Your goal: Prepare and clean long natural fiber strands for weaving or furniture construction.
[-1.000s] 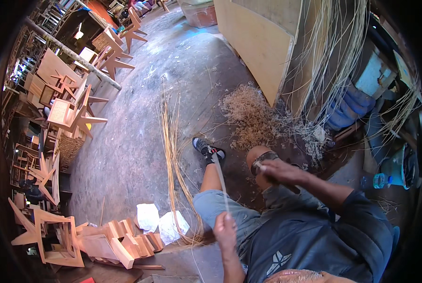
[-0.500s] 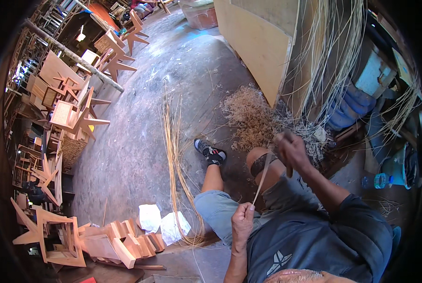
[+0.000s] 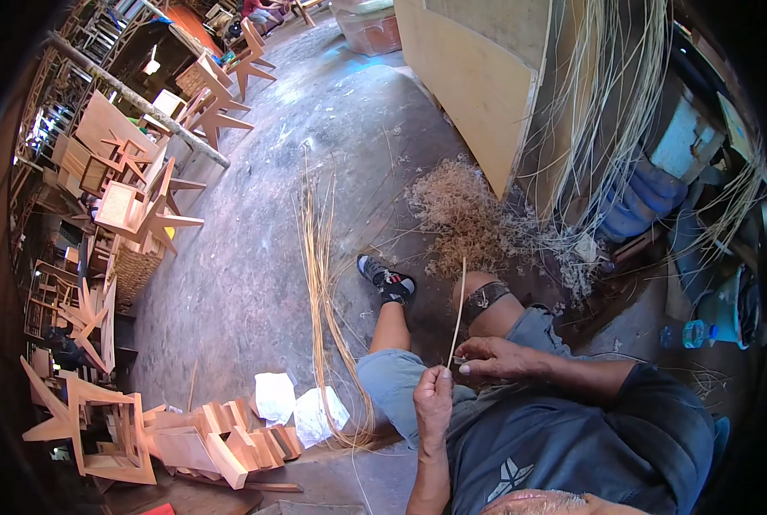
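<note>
My left hand (image 3: 433,396) grips the lower end of a pale rattan strip (image 3: 459,309), which rises from the fist toward the shavings. Just right of that fist, my right hand (image 3: 492,359) is closed near the strip, holding something small that is mostly hidden and that I cannot make out. A dark band (image 3: 485,296) is strapped round my right knee. Beyond the knee lies a heap of fine shavings (image 3: 456,215). Long golden strips (image 3: 319,292) lie on the floor left of my legs, beside white sacks or sheets (image 3: 319,416).
Wooden chair frames (image 3: 130,206) line the left, below a slanting pole (image 3: 143,101); wooden parts (image 3: 225,442) are piled lower left. A seated person (image 3: 259,15) is far back. A plywood panel (image 3: 469,77) leans at right, with hanging strips (image 3: 606,112), a bucket (image 3: 727,309) and a bottle (image 3: 692,333).
My right hand has come down and left from beside the knee to next to my left hand. My left hand has shifted up and right, and the strip now stands more upright.
</note>
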Action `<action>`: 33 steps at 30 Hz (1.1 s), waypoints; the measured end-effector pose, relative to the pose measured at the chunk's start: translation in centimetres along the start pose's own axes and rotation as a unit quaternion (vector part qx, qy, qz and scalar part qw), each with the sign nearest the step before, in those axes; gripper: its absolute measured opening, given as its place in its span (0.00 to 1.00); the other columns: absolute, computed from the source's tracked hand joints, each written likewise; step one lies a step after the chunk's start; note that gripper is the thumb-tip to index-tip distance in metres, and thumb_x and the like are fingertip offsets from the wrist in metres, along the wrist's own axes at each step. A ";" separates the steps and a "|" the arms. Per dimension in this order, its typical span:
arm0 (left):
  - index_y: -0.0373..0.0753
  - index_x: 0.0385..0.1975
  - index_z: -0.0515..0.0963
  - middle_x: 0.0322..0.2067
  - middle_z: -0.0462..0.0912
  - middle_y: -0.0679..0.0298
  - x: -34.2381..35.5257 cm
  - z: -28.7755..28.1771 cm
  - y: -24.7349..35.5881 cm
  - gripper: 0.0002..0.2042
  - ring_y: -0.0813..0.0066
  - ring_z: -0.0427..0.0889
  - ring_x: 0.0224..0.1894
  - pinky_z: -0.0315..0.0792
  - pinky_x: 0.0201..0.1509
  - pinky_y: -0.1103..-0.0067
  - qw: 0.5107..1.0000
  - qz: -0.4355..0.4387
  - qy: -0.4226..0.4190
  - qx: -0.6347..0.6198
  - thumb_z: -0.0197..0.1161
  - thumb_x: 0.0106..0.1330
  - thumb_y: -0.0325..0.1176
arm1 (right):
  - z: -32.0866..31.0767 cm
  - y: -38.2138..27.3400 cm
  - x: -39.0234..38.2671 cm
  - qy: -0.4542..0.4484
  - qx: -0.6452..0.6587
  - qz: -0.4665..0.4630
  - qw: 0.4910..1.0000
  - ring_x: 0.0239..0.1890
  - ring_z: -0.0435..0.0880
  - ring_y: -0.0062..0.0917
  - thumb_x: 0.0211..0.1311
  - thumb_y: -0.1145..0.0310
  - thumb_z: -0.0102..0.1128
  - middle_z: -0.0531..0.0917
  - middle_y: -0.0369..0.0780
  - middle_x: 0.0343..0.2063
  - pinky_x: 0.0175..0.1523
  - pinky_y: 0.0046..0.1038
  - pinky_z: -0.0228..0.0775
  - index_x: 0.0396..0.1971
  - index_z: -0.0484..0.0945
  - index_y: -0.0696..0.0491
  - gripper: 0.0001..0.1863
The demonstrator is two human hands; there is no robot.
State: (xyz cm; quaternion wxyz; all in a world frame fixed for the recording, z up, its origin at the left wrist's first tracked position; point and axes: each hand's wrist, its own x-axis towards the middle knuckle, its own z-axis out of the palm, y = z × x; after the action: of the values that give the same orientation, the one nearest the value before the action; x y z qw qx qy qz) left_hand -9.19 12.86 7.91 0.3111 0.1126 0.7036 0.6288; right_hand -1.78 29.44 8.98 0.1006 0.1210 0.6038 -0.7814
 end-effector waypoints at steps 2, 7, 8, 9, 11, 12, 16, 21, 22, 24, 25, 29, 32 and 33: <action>0.35 0.30 0.72 0.18 0.66 0.75 -0.1 -0.2 -0.1 0.07 0.90 0.60 0.21 0.56 0.22 0.89 1.000 -0.006 -0.009 0.014 0.52 0.66 0.31 | 0.3 0.6 0.5 0.002 0.044 0.023 0.999 0.25 0.70 0.14 0.57 0.59 0.60 0.75 0.34 0.26 0.28 0.18 0.62 0.50 0.64 0.61 0.28; 0.35 0.30 0.73 0.18 0.66 0.75 0.2 -0.4 -0.3 0.08 0.90 0.60 0.20 0.55 0.21 0.90 1.000 -0.004 0.005 -0.005 0.52 0.66 0.32 | 0.3 1.3 1.0 -0.036 0.111 0.041 0.992 0.21 0.65 0.13 0.56 0.61 0.61 0.71 0.32 0.23 0.24 0.17 0.57 0.45 0.66 0.59 0.22; 0.35 0.30 0.73 0.19 0.66 0.75 0.1 -0.4 -0.3 0.08 0.91 0.60 0.20 0.56 0.21 0.90 0.999 -0.014 0.011 -0.047 0.52 0.66 0.33 | 0.3 1.6 1.0 -0.028 0.126 0.034 0.991 0.20 0.64 0.12 0.56 0.61 0.61 0.70 0.31 0.22 0.23 0.17 0.56 0.43 0.67 0.58 0.21; 0.35 0.30 0.73 0.19 0.66 0.75 0.1 -0.5 -0.5 0.08 0.91 0.60 0.20 0.56 0.21 0.90 0.999 -0.014 0.011 -0.047 0.52 0.66 0.33 | 0.5 1.4 1.1 -0.029 0.126 0.035 0.991 0.20 0.64 0.12 0.56 0.61 0.61 0.70 0.31 0.22 0.23 0.17 0.56 0.43 0.67 0.58 0.21; 0.35 0.31 0.74 0.18 0.66 0.75 0.3 -0.8 -1.3 0.08 0.91 0.61 0.19 0.56 0.21 0.89 0.999 -0.010 -0.010 -0.046 0.52 0.66 0.33 | 0.9 0.9 1.2 -0.031 0.111 0.013 0.993 0.19 0.63 0.12 0.57 0.61 0.61 0.70 0.31 0.21 0.22 0.17 0.54 0.41 0.68 0.56 0.19; 0.35 0.31 0.74 0.18 0.66 0.75 0.2 -0.7 -1.1 0.08 0.91 0.61 0.19 0.56 0.21 0.89 0.999 -0.011 -0.011 -0.045 0.52 0.66 0.33 | 0.7 1.0 1.3 -0.030 0.112 0.014 0.993 0.19 0.63 0.12 0.57 0.61 0.61 0.70 0.31 0.21 0.22 0.17 0.54 0.41 0.68 0.56 0.19; 0.35 0.31 0.74 0.17 0.66 0.75 0.4 0.2 -0.6 0.08 0.90 0.61 0.18 0.57 0.20 0.90 0.998 -0.033 -0.051 -0.023 0.52 0.66 0.34 | 0.1 1.9 1.7 -0.054 0.079 0.017 0.995 0.18 0.62 0.12 0.57 0.59 0.61 0.69 0.31 0.19 0.21 0.17 0.52 0.37 0.68 0.55 0.17; 0.36 0.28 0.73 0.16 0.66 0.75 0.9 0.5 -0.8 0.09 0.90 0.61 0.18 0.56 0.20 0.89 0.998 -0.026 -0.048 0.035 0.53 0.66 0.35 | -0.3 1.4 1.3 -0.039 0.062 -0.018 0.997 0.17 0.63 0.11 0.57 0.59 0.60 0.68 0.29 0.17 0.20 0.17 0.51 0.36 0.68 0.55 0.16; 0.36 0.28 0.73 0.16 0.66 0.75 1.0 0.6 -0.8 0.09 0.89 0.61 0.18 0.56 0.20 0.89 0.998 -0.020 -0.048 0.043 0.53 0.66 0.34 | -0.5 1.3 1.3 -0.049 0.087 -0.012 0.995 0.17 0.63 0.11 0.58 0.59 0.60 0.68 0.29 0.17 0.20 0.17 0.51 0.36 0.68 0.55 0.16; 0.36 0.27 0.73 0.16 0.65 0.75 1.0 0.9 -0.8 0.09 0.89 0.61 0.18 0.56 0.20 0.89 0.997 -0.015 -0.048 0.051 0.53 0.66 0.34 | -0.7 1.5 1.1 -0.058 0.112 -0.006 0.992 0.17 0.63 0.12 0.58 0.59 0.59 0.67 0.29 0.16 0.20 0.17 0.51 0.36 0.68 0.54 0.16; 0.36 0.27 0.73 0.16 0.65 0.75 0.8 1.1 -0.6 0.09 0.90 0.60 0.18 0.55 0.20 0.89 0.998 -0.015 -0.051 0.046 0.53 0.66 0.34 | -0.8 1.6 0.9 -0.049 0.133 -0.002 0.990 0.16 0.62 0.12 0.58 0.60 0.59 0.67 0.29 0.17 0.20 0.16 0.51 0.36 0.68 0.54 0.16; 0.36 0.26 0.74 0.17 0.66 0.75 0.7 1.2 -1.2 0.08 0.90 0.60 0.19 0.55 0.21 0.89 0.997 0.013 -0.049 0.052 0.53 0.65 0.32 | -1.1 2.1 0.8 -0.044 0.144 -0.005 0.989 0.15 0.63 0.12 0.58 0.61 0.59 0.69 0.30 0.17 0.19 0.16 0.52 0.36 0.68 0.55 0.15; 0.34 0.30 0.75 0.19 0.71 0.72 0.1 1.3 0.0 0.07 0.87 0.64 0.23 0.62 0.26 0.86 0.993 0.021 -0.052 0.106 0.53 0.65 0.30 | -1.6 1.9 0.6 -0.046 0.175 0.018 0.983 0.15 0.65 0.12 0.57 0.61 0.60 0.70 0.31 0.17 0.18 0.16 0.52 0.35 0.69 0.54 0.14; 0.34 0.30 0.75 0.19 0.71 0.72 -0.1 1.3 -0.1 0.07 0.87 0.64 0.23 0.62 0.26 0.86 0.993 0.018 -0.053 0.107 0.53 0.65 0.30 | -1.7 2.0 0.5 -0.046 0.178 0.019 0.983 0.15 0.65 0.12 0.57 0.61 0.60 0.70 0.31 0.17 0.18 0.16 0.52 0.35 0.69 0.54 0.14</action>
State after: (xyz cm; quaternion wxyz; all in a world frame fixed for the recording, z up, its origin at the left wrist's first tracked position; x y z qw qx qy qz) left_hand -8.33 13.81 7.88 0.3228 0.1907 0.7473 0.5486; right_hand -1.53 30.60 6.61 0.1203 0.1127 0.4478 -0.8788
